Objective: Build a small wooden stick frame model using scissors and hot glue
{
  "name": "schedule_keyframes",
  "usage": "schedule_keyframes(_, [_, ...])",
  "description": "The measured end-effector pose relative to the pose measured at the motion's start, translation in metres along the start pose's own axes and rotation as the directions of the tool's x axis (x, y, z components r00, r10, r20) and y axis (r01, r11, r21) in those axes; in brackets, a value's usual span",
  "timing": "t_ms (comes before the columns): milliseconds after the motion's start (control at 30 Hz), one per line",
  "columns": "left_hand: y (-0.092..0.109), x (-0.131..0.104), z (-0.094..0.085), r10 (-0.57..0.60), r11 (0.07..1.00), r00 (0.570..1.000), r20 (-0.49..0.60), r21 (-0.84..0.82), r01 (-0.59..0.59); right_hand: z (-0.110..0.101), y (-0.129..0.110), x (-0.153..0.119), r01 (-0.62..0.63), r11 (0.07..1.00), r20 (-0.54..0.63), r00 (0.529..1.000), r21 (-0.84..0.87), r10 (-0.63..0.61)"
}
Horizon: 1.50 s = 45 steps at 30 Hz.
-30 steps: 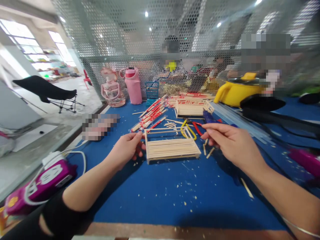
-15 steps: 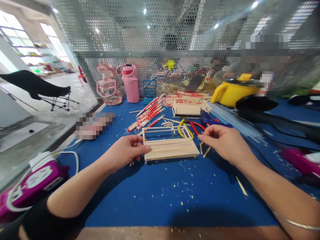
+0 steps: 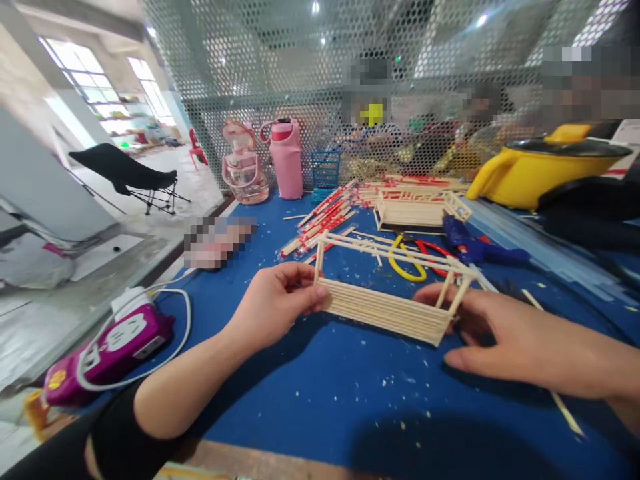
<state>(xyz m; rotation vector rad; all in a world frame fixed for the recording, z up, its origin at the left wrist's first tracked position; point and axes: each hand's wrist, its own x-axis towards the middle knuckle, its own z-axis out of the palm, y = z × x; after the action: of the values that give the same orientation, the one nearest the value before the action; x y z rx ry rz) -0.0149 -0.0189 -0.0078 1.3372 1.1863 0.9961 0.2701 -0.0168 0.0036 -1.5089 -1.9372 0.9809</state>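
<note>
A small model frame built of wooden sticks, with a slatted base and thin rails on posts, is in front of me, turned with its right end nearer. My left hand pinches its left end between thumb and fingers. At the right end is my right hand, thumb apart from the fingers. Those fingertips reach behind the corner post; whether they touch it I cannot tell. Just beyond the frame lie yellow-handled pliers, a red-handled tool and a blue glue gun.
Another stick model stands farther back, beside packets of red-wrapped sticks. Clear glue sticks and a yellow pot are on the right. Pink bottles stand near the mesh screen. A purple power strip lies left.
The stick frame has turned, its right end coming toward me, still in my left hand. My right hand has opened from a pinch and moved to its right end. The view has shifted.
</note>
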Motion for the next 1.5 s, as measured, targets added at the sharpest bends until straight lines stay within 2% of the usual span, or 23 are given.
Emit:
schedule_keyframes(67, [0.004, -0.001, 0.001, -0.025, 0.999, 0.999, 0.024, -0.04, 0.026, -0.001, 0.002, 0.001, -0.039, 0.999, 0.134, 0.99, -0.004, 0.039])
schedule_keyframes(100, [0.005, -0.002, 0.001, -0.038, 0.998, 0.999, 0.035, -0.056, 0.04, -0.001, 0.003, 0.001, -0.045, 0.999, 0.16, 0.986, -0.006, 0.045])
schedule_keyframes(233, [0.007, -0.003, 0.001, -0.081, 0.993, 0.996, 0.032, -0.086, 0.083, 0.0, 0.003, 0.004, -0.017, 1.0, 0.099, 0.995, -0.003, 0.017])
schedule_keyframes(333, [0.005, -0.002, 0.0, -0.093, 0.991, 0.996, 0.008, -0.091, 0.094, 0.002, 0.002, 0.004, -0.039, 0.999, 0.108, 0.993, 0.023, 0.037])
schedule_keyframes(667, [0.009, -0.003, 0.003, -0.15, 0.975, 0.988, 0.03, -0.164, 0.153, 0.0, 0.006, 0.006, -0.102, 0.978, 0.091, 0.992, 0.184, 0.086])
schedule_keyframes(867, [0.006, -0.004, -0.003, -0.08, 0.971, 0.993, 0.083, -0.218, 0.096, 0.001, 0.004, 0.005, -0.083, 0.962, 0.13, 0.99, 0.262, 0.051])
schedule_keyframes(1067, [0.001, -0.004, -0.002, -0.05, 0.95, 0.993, 0.105, -0.301, 0.079, 0.004, 0.004, 0.005, -0.068, 0.973, 0.127, 0.991, 0.219, 0.04])
schedule_keyframes(1333, [0.001, -0.002, -0.002, 0.012, 0.99, 1.0, -0.011, -0.141, -0.014, 0.008, -0.002, 0.004, 0.026, 0.995, -0.047, 0.999, 0.101, -0.021])
schedule_keyframes(1433, [0.002, -0.002, -0.002, 0.015, 0.997, 1.0, -0.027, -0.077, -0.017, 0.011, -0.002, 0.003, 0.02, 0.993, -0.062, 0.998, 0.116, -0.013])
schedule_keyframes(1500, [0.002, -0.002, -0.003, 0.027, 0.999, 0.999, -0.046, -0.022, -0.028, 0.013, -0.003, 0.002, 0.023, 0.98, -0.029, 0.999, 0.197, -0.017])
